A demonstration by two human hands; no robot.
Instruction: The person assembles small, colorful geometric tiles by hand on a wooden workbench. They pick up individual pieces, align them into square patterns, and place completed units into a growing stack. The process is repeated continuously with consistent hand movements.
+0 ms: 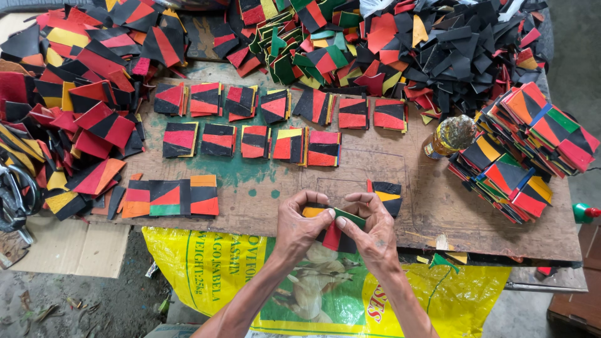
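Observation:
My left hand [300, 226] and my right hand [370, 230] meet at the front edge of a worn wooden board [263, 188]. Together they pinch a small patchwork piece [338, 226] of black, red, green and orange material. The piece is partly hidden by my fingers. Just behind my right hand lies another patch [387, 193] in black, yellow and red.
Rows of small stacked patches [250, 141] cover the board's middle. Loose heaps of cut pieces [69, 125] lie left and at the back. Stacked patches [526, 150] and a bottle [449, 136] stand right. A yellow sack [206, 269] hangs below; scissors [15, 200] at the far left.

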